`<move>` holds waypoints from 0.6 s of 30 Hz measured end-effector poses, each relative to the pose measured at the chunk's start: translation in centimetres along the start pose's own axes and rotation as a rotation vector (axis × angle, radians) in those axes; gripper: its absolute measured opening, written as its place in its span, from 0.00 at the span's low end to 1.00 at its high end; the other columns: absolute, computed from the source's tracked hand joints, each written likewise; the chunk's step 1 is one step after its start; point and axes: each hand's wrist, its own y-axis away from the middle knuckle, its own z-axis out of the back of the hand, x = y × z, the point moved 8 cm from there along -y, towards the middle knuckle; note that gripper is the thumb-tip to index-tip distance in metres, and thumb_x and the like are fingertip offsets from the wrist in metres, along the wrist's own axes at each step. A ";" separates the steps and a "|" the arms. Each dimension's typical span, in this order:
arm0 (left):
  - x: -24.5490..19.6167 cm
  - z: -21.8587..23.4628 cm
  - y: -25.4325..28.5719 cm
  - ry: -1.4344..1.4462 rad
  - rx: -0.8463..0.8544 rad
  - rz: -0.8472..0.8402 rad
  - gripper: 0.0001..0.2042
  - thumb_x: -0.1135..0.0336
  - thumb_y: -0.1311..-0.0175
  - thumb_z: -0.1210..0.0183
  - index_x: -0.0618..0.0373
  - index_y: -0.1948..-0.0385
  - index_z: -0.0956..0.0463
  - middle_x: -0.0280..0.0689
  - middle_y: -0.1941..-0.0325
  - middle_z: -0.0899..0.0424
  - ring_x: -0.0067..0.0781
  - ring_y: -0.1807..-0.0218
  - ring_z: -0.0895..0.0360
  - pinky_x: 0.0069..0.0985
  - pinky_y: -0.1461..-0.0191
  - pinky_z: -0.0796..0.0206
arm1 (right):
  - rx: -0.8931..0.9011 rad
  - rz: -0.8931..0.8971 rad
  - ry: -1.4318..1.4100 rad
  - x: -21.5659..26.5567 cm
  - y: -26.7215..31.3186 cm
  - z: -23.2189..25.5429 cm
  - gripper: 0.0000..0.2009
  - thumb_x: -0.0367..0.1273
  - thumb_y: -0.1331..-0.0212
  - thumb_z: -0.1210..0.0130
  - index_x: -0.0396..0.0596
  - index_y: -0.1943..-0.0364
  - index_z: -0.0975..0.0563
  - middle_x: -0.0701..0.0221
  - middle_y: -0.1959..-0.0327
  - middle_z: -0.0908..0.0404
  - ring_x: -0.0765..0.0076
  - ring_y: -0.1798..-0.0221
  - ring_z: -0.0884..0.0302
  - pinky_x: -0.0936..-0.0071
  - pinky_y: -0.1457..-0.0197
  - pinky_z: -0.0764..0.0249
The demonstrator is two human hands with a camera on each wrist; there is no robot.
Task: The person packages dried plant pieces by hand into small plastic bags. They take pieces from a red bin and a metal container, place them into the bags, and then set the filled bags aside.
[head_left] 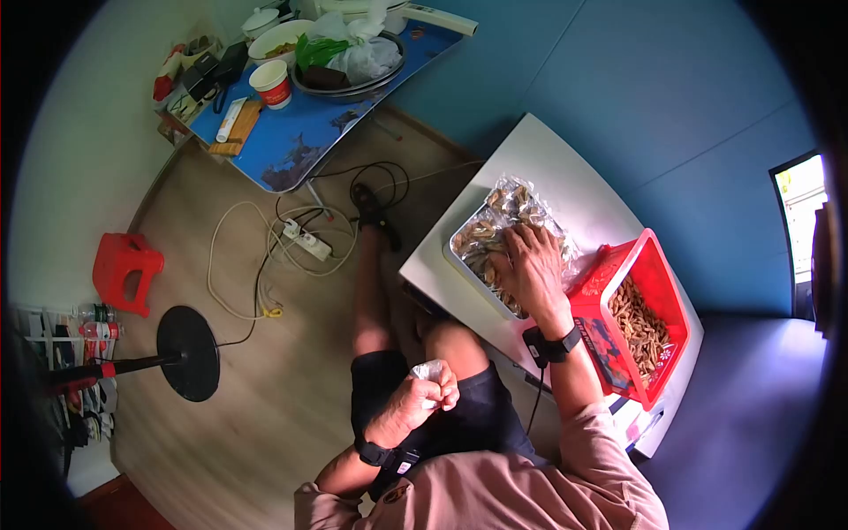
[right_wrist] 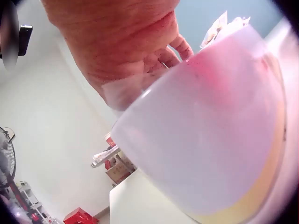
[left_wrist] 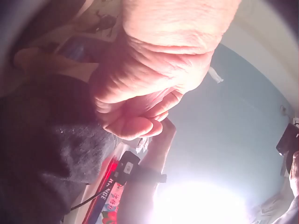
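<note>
My left hand (head_left: 408,413), above the lap, curls its fingers around a small crumpled silvery-white packet (head_left: 429,371), which pokes out over the thumb side. In the left wrist view the folded fingers (left_wrist: 133,127) hide what they hold. My right hand (head_left: 535,269) lies palm down over a metal tray (head_left: 477,276), its fingers resting loosely among brown pieces in clear, shiny plastic (head_left: 523,205). A blurred, pale translucent curved surface (right_wrist: 201,135) covers much of the right wrist view. Beside the right wrist stands a red basket (head_left: 652,243) holding many brown, peanut-like pieces (head_left: 638,331).
Tray and basket share a white table (head_left: 539,146). At the upper left, a blue-topped table (head_left: 296,155) bears a paper cup (head_left: 271,84), bowls and bags. On the floor are a power strip (head_left: 306,239) with cables, a red stool (head_left: 129,272) and a round black base (head_left: 188,353).
</note>
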 end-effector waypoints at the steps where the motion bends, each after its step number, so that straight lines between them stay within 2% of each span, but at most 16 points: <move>1: 0.1 -0.2 0.3 0.001 -0.004 0.003 0.07 0.76 0.63 0.49 0.52 0.81 0.35 0.30 0.79 0.32 0.27 0.73 0.32 0.24 0.69 0.39 | -0.037 0.012 -0.003 0.2 0.2 0.4 0.17 0.37 0.47 0.41 0.41 0.57 0.22 0.59 0.55 0.23 0.53 0.48 0.29 0.58 0.40 0.38; 3: -1.2 0.3 -1.0 -0.030 0.009 -0.013 0.07 0.76 0.63 0.50 0.52 0.81 0.35 0.30 0.79 0.32 0.27 0.73 0.32 0.24 0.69 0.39 | -0.114 0.029 -0.002 -0.2 -1.0 0.4 0.14 0.36 0.46 0.42 0.41 0.60 0.20 0.59 0.58 0.22 0.53 0.49 0.28 0.58 0.41 0.38; 5: -0.9 0.5 -0.9 -0.007 0.013 -0.019 0.07 0.76 0.63 0.50 0.52 0.81 0.35 0.30 0.79 0.32 0.27 0.74 0.32 0.24 0.69 0.39 | -0.120 0.067 -0.006 0.3 -0.7 0.8 0.10 0.31 0.49 0.41 0.42 0.63 0.20 0.64 0.58 0.20 0.57 0.51 0.26 0.62 0.44 0.34; 8: -0.4 0.5 -0.7 0.009 0.008 -0.010 0.07 0.76 0.63 0.49 0.52 0.81 0.35 0.30 0.79 0.32 0.27 0.74 0.32 0.23 0.69 0.39 | -0.156 0.097 -0.047 0.4 -0.3 1.4 0.08 0.30 0.49 0.41 0.44 0.65 0.20 0.66 0.60 0.19 0.59 0.52 0.25 0.62 0.46 0.34; 15: 0.1 0.3 -0.4 0.031 0.008 -0.015 0.06 0.76 0.63 0.49 0.52 0.81 0.35 0.30 0.79 0.32 0.28 0.74 0.31 0.24 0.70 0.39 | -0.232 0.158 -0.091 0.7 0.7 2.9 0.07 0.28 0.51 0.40 0.46 0.67 0.20 0.67 0.61 0.19 0.59 0.53 0.24 0.61 0.46 0.33; 18: -0.1 -0.1 -0.3 -0.012 -0.006 -0.031 0.06 0.76 0.60 0.49 0.53 0.80 0.33 0.31 0.78 0.30 0.29 0.74 0.30 0.24 0.70 0.38 | -0.286 0.136 -0.176 0.7 1.5 4.4 0.06 0.27 0.50 0.39 0.46 0.67 0.19 0.66 0.62 0.18 0.60 0.55 0.24 0.64 0.47 0.31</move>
